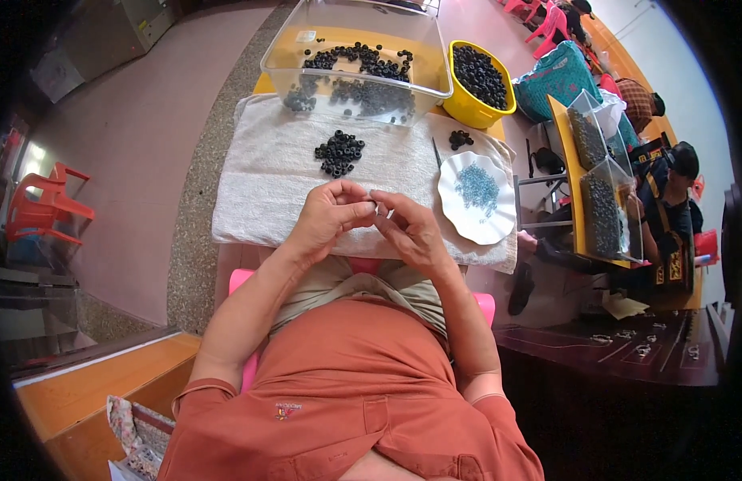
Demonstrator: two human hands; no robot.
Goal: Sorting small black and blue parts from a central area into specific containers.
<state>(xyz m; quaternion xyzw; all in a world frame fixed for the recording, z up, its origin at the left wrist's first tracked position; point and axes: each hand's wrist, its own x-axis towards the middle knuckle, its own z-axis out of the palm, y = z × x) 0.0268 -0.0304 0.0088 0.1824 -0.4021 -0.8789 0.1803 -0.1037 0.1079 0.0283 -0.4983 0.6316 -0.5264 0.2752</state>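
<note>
Over the near edge of a white towel (258, 200), my left hand (335, 215) and my right hand (412, 231) meet at the fingertips. Both pinch a small dark ring-shaped piece (376, 205); its details are partly hidden by the fingers. Just beyond my left hand lies a heap of small black ring-shaped pieces (339, 152). To the right of my right hand is a white wavy-edged plate (485, 231) with many tiny bluish clear pieces (477, 189) on it. A thin dark pointed tool (436, 154) and a few black pieces (460, 139) lie by the plate's far side.
Behind the towel stands a clear plastic bin (433, 90) with black pieces inside. Beside it is a yellow basket (477, 119) full of them. Rightward, a person (667, 200) sits at another table with clear boxes (607, 208). A red chair (46, 204) stands far left.
</note>
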